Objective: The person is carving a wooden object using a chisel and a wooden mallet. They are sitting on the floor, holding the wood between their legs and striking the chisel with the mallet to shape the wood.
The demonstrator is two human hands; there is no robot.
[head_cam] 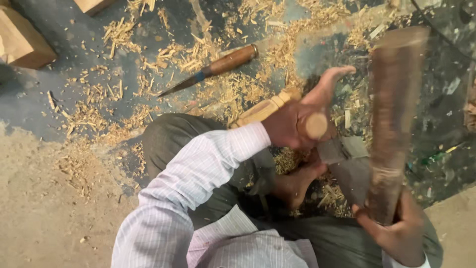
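L hand: [292, 124] your fist closed round chisel handle [315, 125], frame centre.
R hand: [396, 233] clamped on blurred wooden mallet [394, 119], lower right.

Soft even light, faint shadows, wooden mallet [394, 124] smeared by motion blur, right side hazy, left floor sharp
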